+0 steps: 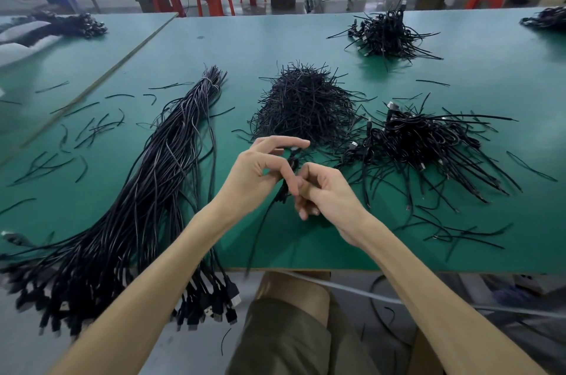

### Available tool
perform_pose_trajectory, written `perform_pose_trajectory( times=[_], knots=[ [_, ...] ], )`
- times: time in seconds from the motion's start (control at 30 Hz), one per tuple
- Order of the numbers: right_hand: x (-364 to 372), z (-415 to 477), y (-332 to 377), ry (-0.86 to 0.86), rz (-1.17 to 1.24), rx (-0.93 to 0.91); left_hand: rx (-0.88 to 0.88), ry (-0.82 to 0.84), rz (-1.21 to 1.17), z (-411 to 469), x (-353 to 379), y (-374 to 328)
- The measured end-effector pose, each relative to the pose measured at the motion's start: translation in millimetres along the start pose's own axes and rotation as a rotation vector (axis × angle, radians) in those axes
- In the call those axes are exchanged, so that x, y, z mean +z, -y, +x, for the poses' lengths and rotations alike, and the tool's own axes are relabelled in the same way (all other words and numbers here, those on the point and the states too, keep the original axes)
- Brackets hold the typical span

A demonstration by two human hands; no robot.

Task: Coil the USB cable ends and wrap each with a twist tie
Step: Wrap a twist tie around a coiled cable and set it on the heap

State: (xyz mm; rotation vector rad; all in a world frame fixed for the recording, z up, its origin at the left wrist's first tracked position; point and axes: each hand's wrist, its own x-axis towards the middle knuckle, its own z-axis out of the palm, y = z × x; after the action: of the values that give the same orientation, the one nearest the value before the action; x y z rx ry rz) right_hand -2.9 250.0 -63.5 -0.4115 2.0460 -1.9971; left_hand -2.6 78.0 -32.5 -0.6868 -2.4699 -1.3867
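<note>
Over the middle of the green table (275, 38), both my hands work on one black USB cable (289, 172). My left hand (260, 169) pinches the small coiled part of it, index finger stretched out above. My right hand (321, 191) grips the same bunch from the right, fingers curled. The cable's free length (260, 230) hangs down past the table's front edge. Whether a twist tie is on the coil I cannot tell. A heap of black twist ties (303, 102) lies just behind my hands.
A long bundle of loose USB cables (147, 197) lies on the left, plugs overhanging the front edge. Piles of tied cables sit to the right (428, 142) and far right (389, 35). Stray ties (76, 136) are scattered on the left. Red stools (214, 2) stand beyond the table.
</note>
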Motion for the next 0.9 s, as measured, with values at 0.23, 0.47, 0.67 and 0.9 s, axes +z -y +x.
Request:
perform_pose_trajectory(
  times=[0.23,0.47,0.67,0.9],
  knots=[
    [-6,0,8,-0.011,0.227,0.123,-0.048,-0.132,-0.086,-2,16,8],
    [-38,0,25,-0.148,0.367,0.216,0.002,0.002,-0.126,2,21,1],
    [-49,2,31,-0.114,0.167,0.211,-0.006,0.077,-0.217,7,27,2],
    [-44,3,22,-0.099,0.206,0.254,-0.057,0.008,-0.231,7,33,10]
  ],
)
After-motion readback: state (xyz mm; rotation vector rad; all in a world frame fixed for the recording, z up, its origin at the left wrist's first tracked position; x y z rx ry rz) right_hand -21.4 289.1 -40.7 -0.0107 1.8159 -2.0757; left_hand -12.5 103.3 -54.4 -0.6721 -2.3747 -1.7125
